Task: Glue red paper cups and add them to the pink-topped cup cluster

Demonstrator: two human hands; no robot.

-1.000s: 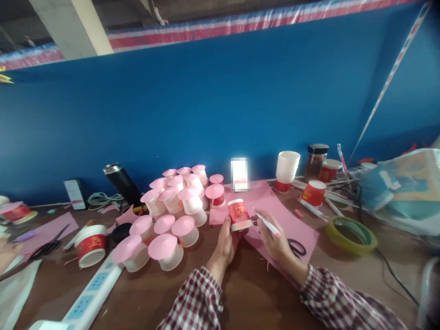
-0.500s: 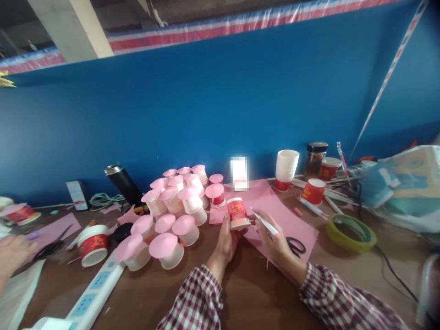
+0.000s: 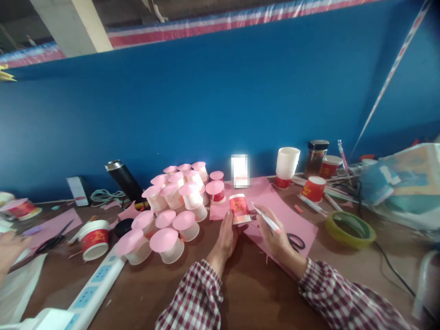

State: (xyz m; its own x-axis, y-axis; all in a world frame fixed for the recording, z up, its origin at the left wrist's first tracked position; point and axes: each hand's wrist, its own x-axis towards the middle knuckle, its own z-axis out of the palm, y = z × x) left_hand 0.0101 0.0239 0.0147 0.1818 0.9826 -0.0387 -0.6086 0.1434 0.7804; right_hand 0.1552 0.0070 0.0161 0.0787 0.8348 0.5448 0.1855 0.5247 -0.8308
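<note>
We hold the cup in our left hand, thumb along its nine o'clock side; the pink sheet shows behind. Our right hand grasps the white pen, tip near the cup's three o'clock edge; we cannot tell if they touch. From the cup, the scissors lie at four o'clock inside the sheet's edge, the tape just past three, the stack at two. Pink-topped cups crowd nine; the blue wall bounds twelve. At six, brown table gives room between our sleeves.
</note>
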